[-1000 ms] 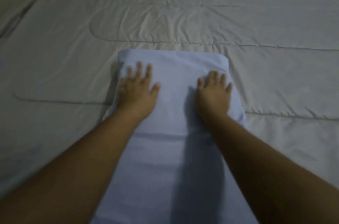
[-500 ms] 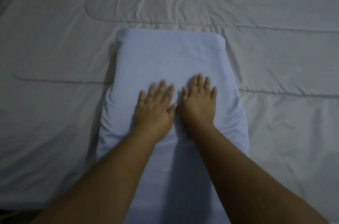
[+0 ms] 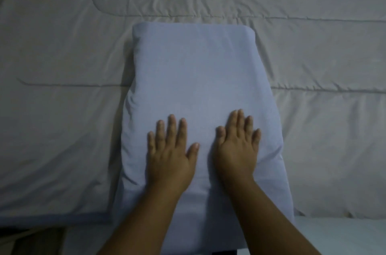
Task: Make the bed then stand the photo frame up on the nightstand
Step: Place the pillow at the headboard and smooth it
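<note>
Both flat, open hands, left hand (image 3: 169, 156) and right hand (image 3: 237, 150), have slid apart and lower on the blue pillow (image 3: 194, 79).

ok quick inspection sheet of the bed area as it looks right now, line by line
surface: pale grey quilted bed cover, spread flat with light wrinkles toward the far side
job's things: pale blue rectangular pillow lying lengthwise on the cover; photo frame and nightstand not in view
clutter: nothing seen
grippers: left hand and right hand both flat, palms down on the near half of the pillow, fingers extended, holding nothing, hands apart
cables: nothing seen
surroundings: dim light; lighter sheet strip at the near edge; dark gap at bottom left, too dark to identify
</note>
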